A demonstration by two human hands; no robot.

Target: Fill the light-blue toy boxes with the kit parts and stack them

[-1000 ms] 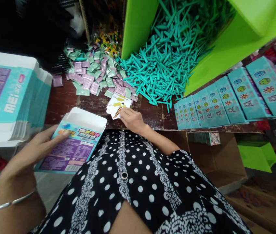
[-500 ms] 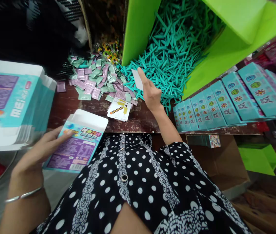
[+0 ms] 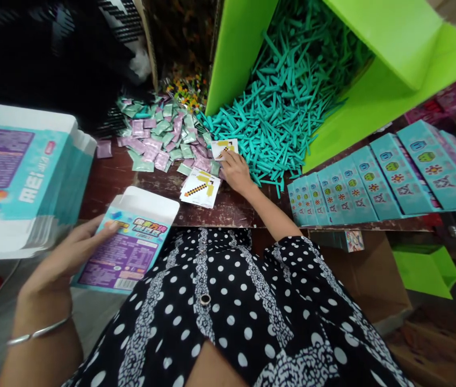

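My left hand (image 3: 70,247) is closed on a flat teal and purple box (image 3: 125,247), its white flap open at the top. Between the fingers of my right hand (image 3: 236,171) is a white card (image 3: 224,148) with a yellow pickaxe picture, its printed face up. Just left of that hand, a small stack of similar cards (image 3: 199,189) lies near the table's front edge. Green and pink sachets (image 3: 155,142) are heaped behind the stack. A large pile of teal plastic sticks (image 3: 280,118) spills out behind my right hand.
Flat teal boxes (image 3: 22,172) are stacked at the left. A row of teal boxes (image 3: 383,174) leans along the right side of the table (image 3: 110,180). The bright green container (image 3: 238,54) stands at the back. Below the right edge is an open cardboard box (image 3: 373,274).
My right hand has come down and left with the card, which now shows its printed face. My left hand still holds the box. The whole view has shifted slightly.
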